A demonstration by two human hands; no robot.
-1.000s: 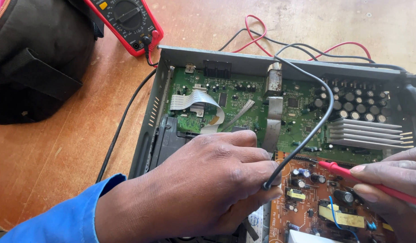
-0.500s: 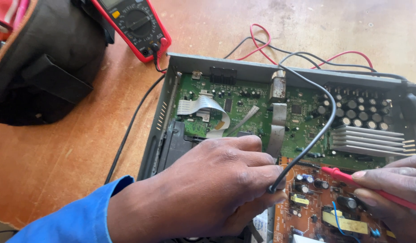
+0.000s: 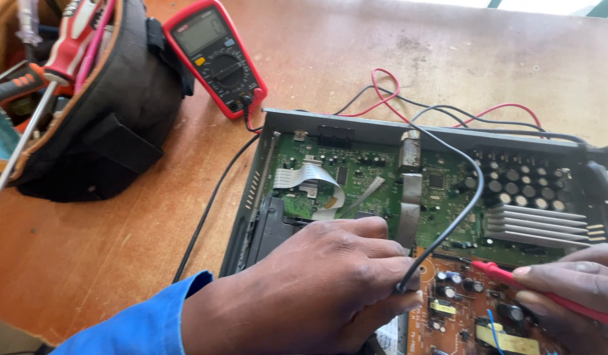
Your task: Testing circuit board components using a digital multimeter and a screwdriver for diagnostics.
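An open metal box (image 3: 251, 197) with 2 boards inside is seen on a wooden table (image 3: 87, 263). The left hand (image 3: 304, 296), in a blue sleeve (image 3: 133, 325), is laid over the near side of the box. Its fingers are closed together around a black probe (image 3: 404, 284), which is pinched at the fingertips. The tip of the black probe is hidden by the fingers. A black wire (image 3: 471, 190) is seen rising from the probe and curving over the green board (image 3: 382, 177).

The right hand (image 3: 573, 289) is seen at the right edge. Its fingers are closed on a red probe (image 3: 514, 277), which is pointed left over the brown board (image 3: 461, 315). The red tip is held just beside the left fingertips, with a small gap between them.

A red meter (image 3: 215, 56) is lying past the box, near its far left corner. Red and black wires are spread behind the box. A dark tool bag (image 3: 107, 125) with tools in it is placed at the left.
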